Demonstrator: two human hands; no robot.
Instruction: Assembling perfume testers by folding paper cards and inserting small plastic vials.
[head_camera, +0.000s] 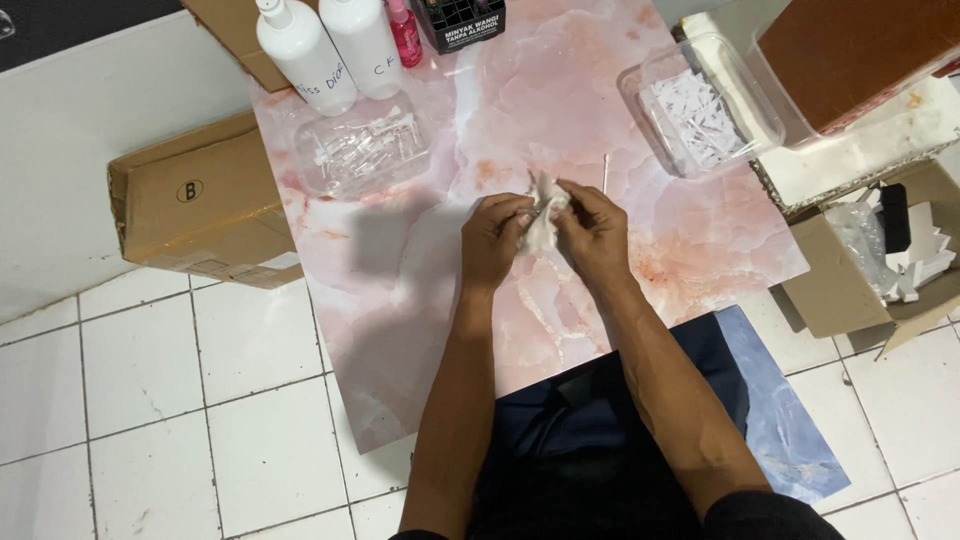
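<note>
Wiping looks like the step in hand: the left hand (495, 235) and right hand (592, 230) meet mid-worktop (600, 130), fingers of both pinching a crumpled white cloth (543, 222) around something small, too hidden to name. A clear tray of vials (362, 152) sits at ten o'clock, a tray of paper strips (700, 110) at two. Next calls for a steady, gentle pinch.

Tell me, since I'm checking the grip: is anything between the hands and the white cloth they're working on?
Nothing visible. The left hand and the right hand both pinch the crumpled white cloth directly, above the pink marbled board.
</note>
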